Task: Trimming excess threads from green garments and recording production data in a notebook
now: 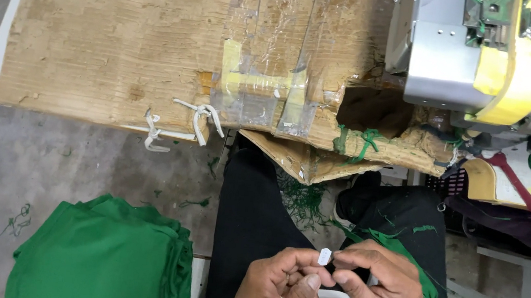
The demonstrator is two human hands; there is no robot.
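A: What do the hands hold?
B: The left hand (280,284) and right hand (378,283) pinch a small white tag (324,256) between fingertips, near, above the lap.
A: Around them?
B: Green cloth strip (410,255) on the right thigh; folded green fabric stack (103,254) left; rough cardboard-covered table (118,39) far, grey sewing machine (489,55) far right.

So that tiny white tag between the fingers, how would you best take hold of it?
Pinch the white tag by its flat faces, coming from the sides as the left hand and right hand do. It is thin and stands on edge, so fingertips on the two opposite faces probably hold it best.
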